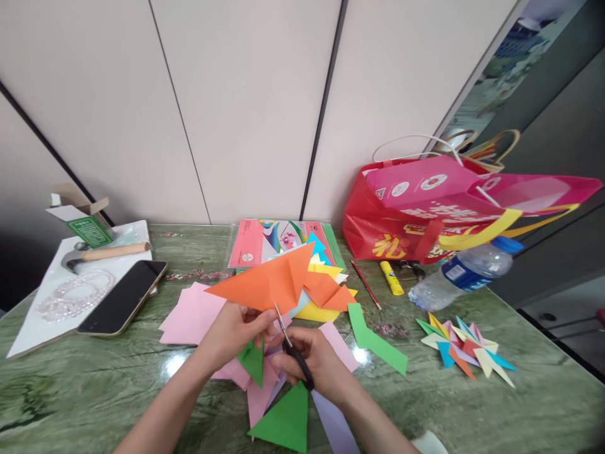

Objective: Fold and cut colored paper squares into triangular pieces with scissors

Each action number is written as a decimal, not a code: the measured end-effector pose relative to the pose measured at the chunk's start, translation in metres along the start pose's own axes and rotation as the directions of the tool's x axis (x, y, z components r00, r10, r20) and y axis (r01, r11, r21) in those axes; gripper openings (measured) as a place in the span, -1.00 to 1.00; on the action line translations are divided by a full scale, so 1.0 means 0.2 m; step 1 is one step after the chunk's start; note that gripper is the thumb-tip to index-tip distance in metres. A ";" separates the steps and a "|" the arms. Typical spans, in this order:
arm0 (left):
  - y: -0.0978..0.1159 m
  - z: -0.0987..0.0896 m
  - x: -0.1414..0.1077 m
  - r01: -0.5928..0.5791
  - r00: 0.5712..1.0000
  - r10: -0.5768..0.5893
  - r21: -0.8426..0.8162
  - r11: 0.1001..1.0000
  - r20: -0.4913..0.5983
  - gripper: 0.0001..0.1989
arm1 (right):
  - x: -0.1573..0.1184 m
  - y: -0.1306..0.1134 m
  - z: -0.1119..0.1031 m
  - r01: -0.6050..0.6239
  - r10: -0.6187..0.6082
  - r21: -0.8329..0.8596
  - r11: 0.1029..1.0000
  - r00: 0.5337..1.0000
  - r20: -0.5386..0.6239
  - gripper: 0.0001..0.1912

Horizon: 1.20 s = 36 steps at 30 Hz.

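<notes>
Far left, a phone (123, 299) overlaps the white slab (28, 334), within easy reach. Pink sheets (193, 315) fan out beside the left hand (231, 334), and here's the grip: its thumb and fingers close in a narrow pinch on the lower edge of the orange paper (271, 280), likely to steady it where the blades meet it. In come the scissors (297, 366), pointing up and away at that edge, their handles wrapped by the curled fingers of the right hand (316, 356), which suits working the blades; how far those stand apart, one cannot tell. Further right, a bent green strip (378, 347), then a pencil (366, 285) and glue stick (391, 278), probably placed aside for elbow room, and a many-pointed paper star (467, 347) near the bottle (466, 274).
</notes>
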<state>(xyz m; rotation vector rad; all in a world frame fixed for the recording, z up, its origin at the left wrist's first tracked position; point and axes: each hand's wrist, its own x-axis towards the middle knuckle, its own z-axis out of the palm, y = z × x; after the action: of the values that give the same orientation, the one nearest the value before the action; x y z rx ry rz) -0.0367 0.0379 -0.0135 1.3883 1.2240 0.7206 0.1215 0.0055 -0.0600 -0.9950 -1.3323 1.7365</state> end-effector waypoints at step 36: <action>-0.01 -0.01 0.00 0.011 0.997 -0.008 -0.051 0.999 0.075 -0.77 | 0.01 0.01 -0.01 0.007 -0.007 0.135 0.991 1.000 -0.006 -0.52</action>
<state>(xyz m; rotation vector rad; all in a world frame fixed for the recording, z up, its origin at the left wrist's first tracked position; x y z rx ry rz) -0.0390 0.0379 -0.0157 1.3546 1.1449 0.6826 0.1227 0.0077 -0.0634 -0.9172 -1.1966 1.7919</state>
